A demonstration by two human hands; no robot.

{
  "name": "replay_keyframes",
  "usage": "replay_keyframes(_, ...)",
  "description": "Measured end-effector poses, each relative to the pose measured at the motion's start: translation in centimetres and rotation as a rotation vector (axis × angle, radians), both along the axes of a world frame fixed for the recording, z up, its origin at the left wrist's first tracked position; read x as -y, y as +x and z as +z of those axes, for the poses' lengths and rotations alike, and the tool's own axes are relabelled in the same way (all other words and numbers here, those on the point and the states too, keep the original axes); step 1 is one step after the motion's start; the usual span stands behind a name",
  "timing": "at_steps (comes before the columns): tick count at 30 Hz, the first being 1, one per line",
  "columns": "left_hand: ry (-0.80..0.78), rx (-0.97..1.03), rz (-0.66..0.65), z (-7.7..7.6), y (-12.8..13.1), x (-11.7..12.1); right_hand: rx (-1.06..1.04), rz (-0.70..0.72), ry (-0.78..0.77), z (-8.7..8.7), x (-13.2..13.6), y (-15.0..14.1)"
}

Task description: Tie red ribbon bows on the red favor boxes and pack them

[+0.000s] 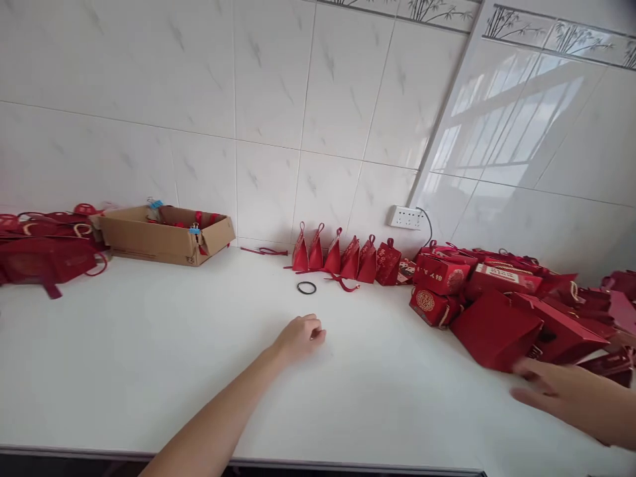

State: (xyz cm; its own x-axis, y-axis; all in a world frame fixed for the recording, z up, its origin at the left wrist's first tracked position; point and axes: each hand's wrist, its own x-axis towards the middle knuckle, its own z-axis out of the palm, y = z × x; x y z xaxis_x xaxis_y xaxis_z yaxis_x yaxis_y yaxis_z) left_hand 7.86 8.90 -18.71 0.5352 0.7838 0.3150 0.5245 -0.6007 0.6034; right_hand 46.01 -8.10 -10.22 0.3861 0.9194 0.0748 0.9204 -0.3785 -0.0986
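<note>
Plain red box (497, 331) in the head view: it lies at three o'clock from the left hand (298, 336), at the near edge of a heap of red gift boxes (442, 275). The left hand is curled into a loose fist. The right hand (561, 392), blurred, has thumb and fingers apart beside the plain red box; whether they touch I cannot tell. A black ring (299, 289) lies at twelve o'clock on the white surface (149, 364), a cardboard box (149, 240) at ten.
</note>
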Motion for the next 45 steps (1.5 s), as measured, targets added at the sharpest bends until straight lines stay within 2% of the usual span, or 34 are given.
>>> replay_keyframes(1,-0.005,0.008,0.001,0.0,-0.2,-0.1,-0.005,0.039,-0.152,0.7,-0.9,-2.0)
replay_keyframes(3,-0.01,0.031,0.02,0.0,-0.7,-0.4,0.089,0.156,-0.241,2.1,-3.6,-5.9)
replay_keyframes(5,-0.009,0.063,0.049,0.0,-1.2,-1.0,0.112,0.131,-0.196,3.2,-6.7,-8.7)
replay_keyframes(7,-0.004,0.092,0.06,0.0,-1.4,-1.5,0.141,0.075,-0.109,3.8,-9.6,-9.6)
replay_keyframes(9,-0.008,0.103,0.055,-0.1,-1.3,-1.9,0.174,-0.013,0.019,4.2,-12.0,-8.8)
replay_keyframes(13,-0.039,0.09,0.05,-0.2,-1.1,-2.2,0.188,-0.199,0.244,4.8,-15.4,-5.2)
replay_keyframes(18,-0.038,0.125,0.095,0.1,-1.2,-2.6,0.016,-0.341,0.285,4.8,-18.4,-1.0)
replay_keyframes(21,-0.041,0.137,0.106,0.2,-1.3,-2.8,-0.055,-0.319,0.322,4.6,-18.7,0.6)
replay_keyframes(24,-0.064,0.131,0.11,0.2,-1.2,-2.7,-0.074,-0.247,0.4,4.4,-18.2,0.9)
replay_keyframes(26,-0.077,0.119,0.113,0.1,-1.2,-2.7,-0.066,-0.187,0.452,4.4,-17.8,0.1)
replay_keyframes(28,-0.075,0.119,0.116,0.1,-1.2,-2.7,-0.045,-0.062,0.517,4.2,-17.4,-1.7)
replay_keyframes(31,-0.083,0.192,0.152,0.3,-1.2,-2.8,-0.059,0.358,0.623,3.5,-16.7,-6.1)
replay_keyframes(33,-0.134,0.305,0.208,0.6,-1.3,-3.0,-0.16,0.652,0.616,2.6,-16.1,-9.5)
replay_keyframes(36,-0.234,0.534,0.277,1.1,-1.3,-3.1,-0.414,0.909,0.41,0.3,-14.9,-13.7)
replay_keyframes(38,-0.308,0.658,0.248,1.3,-1.2,-3.1,-0.564,1.014,0.239,-1.9,-14.3,-15.6)
replay_keyframes(40,-0.386,0.726,0.161,1.4,-1.0,-2.8,-0.689,1.007,0.194,-4.2,-14.0,-16.7)
replay_keyframes(41,-0.415,0.741,0.112,1.4,-1.0,-2.6,-0.734,0.946,0.225,-5.3,-14.0,-16.9)
replay_keyframes(43,-0.458,0.743,0.042,1.6,-0.9,-2.3,-0.769,0.753,0.324,-6.8,-14.0,-16.8)
replay_keyframes(45,-0.498,0.728,0.065,1.8,-1.0,-2.1,-0.767,0.564,0.407,-7.1,-13.9,-16.1)
